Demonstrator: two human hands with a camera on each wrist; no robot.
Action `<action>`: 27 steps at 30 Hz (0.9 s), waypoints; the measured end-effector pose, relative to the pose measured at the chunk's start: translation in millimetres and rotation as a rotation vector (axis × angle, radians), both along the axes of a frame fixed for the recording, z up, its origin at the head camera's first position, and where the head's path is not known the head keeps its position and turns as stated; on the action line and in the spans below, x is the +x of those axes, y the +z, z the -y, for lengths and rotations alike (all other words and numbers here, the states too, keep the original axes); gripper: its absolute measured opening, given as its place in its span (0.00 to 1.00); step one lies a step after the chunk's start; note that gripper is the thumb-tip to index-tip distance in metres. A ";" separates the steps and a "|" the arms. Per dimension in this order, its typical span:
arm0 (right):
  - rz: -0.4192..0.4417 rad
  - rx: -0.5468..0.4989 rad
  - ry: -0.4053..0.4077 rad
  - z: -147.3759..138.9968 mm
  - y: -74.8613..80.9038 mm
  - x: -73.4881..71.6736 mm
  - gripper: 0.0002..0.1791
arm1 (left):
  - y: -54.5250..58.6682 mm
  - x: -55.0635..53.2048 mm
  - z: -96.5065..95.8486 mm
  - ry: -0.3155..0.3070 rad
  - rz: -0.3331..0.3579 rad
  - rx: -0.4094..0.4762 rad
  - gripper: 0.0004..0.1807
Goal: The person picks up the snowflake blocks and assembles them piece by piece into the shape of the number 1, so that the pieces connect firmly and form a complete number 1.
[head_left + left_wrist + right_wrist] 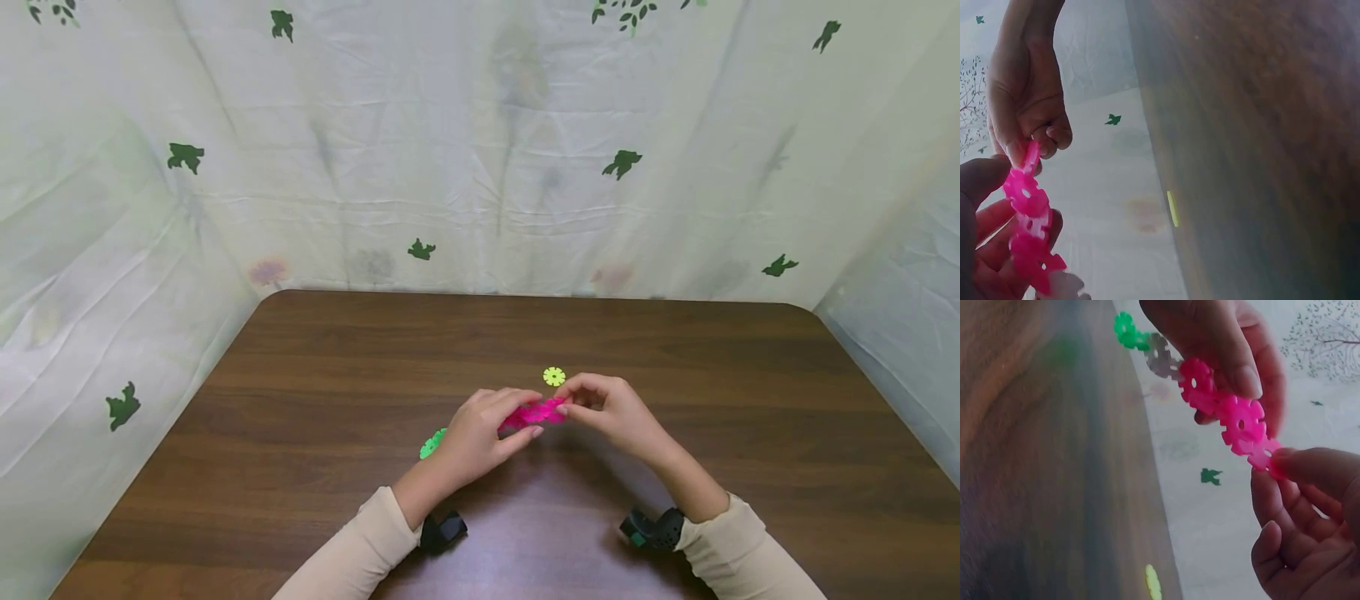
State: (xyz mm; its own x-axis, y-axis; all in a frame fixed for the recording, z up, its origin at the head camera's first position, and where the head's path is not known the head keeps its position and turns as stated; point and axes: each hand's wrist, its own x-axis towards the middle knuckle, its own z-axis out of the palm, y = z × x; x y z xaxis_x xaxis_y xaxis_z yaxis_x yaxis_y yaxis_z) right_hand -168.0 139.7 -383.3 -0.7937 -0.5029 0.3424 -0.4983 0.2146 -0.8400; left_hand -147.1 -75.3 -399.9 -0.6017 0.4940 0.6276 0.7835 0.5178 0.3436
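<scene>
A chain of notched plastic flower discs is held up over the table between both hands. Its pink discs slot into one another edge to edge, followed by a greyish disc and a green end. My left hand grips the pink stretch between thumb and fingers, hiding part of the chain in the head view. At the other end, my right hand pinches the last pink disc between thumb and fingertips. Past the left wrist, green discs show.
A single yellow flower disc lies on the brown wooden table, just beyond the hands. A pale curtain with green leaf-like shapes hangs behind the far edge and along both sides. Each wrist wears a black camera.
</scene>
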 end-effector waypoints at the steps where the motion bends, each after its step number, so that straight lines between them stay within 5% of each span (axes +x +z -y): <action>1: 0.029 -0.014 0.002 0.6 -1.0 -0.2 0.06 | 0.5 0.3 -0.2 -0.002 -0.002 -0.008 0.20; 14: 0.310 -0.121 -0.023 13.4 -3.2 6.0 0.09 | 1.2 2.1 -2.7 0.049 -0.062 -0.033 0.22; 27: 0.303 -0.154 0.000 13.3 -3.6 6.6 0.12 | -1.7 -0.7 -2.1 0.082 -0.145 -0.024 0.19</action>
State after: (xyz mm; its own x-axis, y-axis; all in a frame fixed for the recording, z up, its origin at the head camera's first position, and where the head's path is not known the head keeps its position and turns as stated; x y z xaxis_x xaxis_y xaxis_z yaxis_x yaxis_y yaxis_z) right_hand -161.3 126.4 -386.9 -0.8709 -0.4637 0.1626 -0.2209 0.0739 -0.9725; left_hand -147.8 -73.2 -401.6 -0.5449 0.4629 0.6991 0.7785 0.5889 0.2169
